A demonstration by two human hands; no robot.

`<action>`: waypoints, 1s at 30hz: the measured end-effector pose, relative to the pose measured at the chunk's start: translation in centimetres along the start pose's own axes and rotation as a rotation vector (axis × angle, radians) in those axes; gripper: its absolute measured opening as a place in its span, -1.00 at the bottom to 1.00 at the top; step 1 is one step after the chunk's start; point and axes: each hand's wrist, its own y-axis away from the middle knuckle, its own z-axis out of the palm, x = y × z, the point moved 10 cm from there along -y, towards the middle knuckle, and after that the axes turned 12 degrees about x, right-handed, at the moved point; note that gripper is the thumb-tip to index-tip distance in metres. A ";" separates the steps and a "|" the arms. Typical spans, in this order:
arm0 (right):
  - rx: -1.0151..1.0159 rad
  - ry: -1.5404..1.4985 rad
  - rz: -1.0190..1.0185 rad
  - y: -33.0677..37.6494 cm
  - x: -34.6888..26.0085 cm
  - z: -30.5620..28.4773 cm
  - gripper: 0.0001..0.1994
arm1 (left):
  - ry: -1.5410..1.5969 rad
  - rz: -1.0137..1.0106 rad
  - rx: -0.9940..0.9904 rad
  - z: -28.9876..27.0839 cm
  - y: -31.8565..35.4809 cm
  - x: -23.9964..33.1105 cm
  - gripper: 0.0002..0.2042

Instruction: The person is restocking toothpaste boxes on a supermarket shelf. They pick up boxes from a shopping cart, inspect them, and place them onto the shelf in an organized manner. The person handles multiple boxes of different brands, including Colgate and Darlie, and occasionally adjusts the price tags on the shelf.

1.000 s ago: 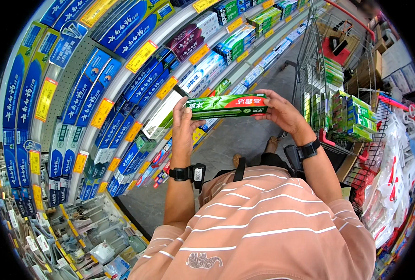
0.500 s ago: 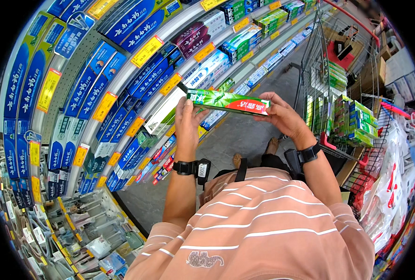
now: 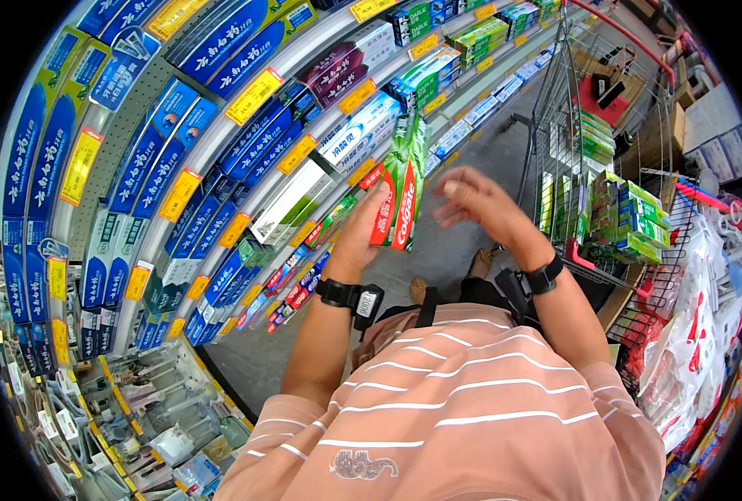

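Toothpaste cartons (image 3: 402, 188), green and red, stand nearly upright in my left hand (image 3: 361, 238), gripped at their lower end; possibly two boxes, the blur hides it. My right hand (image 3: 479, 200) hovers open at three o'clock, fingers spread, holding nothing. Light, stiff cardboard with slick faces, I judge: pinch mid-length across the narrow sides. Shelf (image 3: 220, 167) at ten o'clock.

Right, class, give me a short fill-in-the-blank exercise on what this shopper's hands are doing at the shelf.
1. The green and red toothpaste box is held by the ____ hand alone.
2. The right hand is open and holds ____.
3. Each wrist bears a black ____.
4. To the person's right stands a wire shopping ____, loaded with green boxes.

Missing words: left; nothing; band; trolley
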 end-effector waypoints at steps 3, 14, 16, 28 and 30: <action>0.240 0.004 -0.052 -1.3 -1.8 -4.2 -0.40 | -0.002 -0.165 -0.065 1.0 1.1 -0.6 -0.54; 0.205 -0.067 0.003 -3.7 0.2 -7.3 -0.54 | 0.163 -0.385 -0.272 0.6 2.0 -2.8 -0.33; 0.261 -0.052 0.035 -3.5 0.8 -8.2 -0.52 | 0.188 -0.317 -0.205 -1.3 2.0 -2.0 -0.35; 0.285 0.112 0.229 -3.0 4.2 -8.6 -0.46 | -0.102 -0.085 0.138 -7.1 -0.1 -3.6 -0.54; 0.279 0.106 0.264 -2.9 4.7 -8.6 -0.45 | -0.120 -0.108 0.182 -7.5 -0.3 -4.0 -0.53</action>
